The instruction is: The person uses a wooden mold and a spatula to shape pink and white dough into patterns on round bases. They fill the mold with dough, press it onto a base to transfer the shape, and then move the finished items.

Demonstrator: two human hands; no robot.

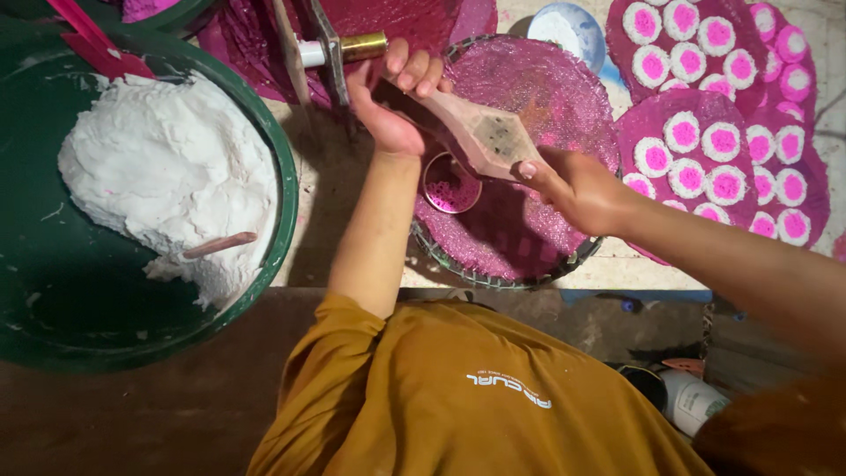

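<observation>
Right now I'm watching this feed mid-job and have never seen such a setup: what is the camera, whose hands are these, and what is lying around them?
There is one picture, from a camera worn on the person's head, looking down. Both bare hands belong to that person. The left hand and right hand hold the two ends of a wooden mould above a round tray of pink powder, where a small cup sits. At the left, a green basin holds white dough with a small stick on it. At the right, white cakes with pink centres lie in rows.
</observation>
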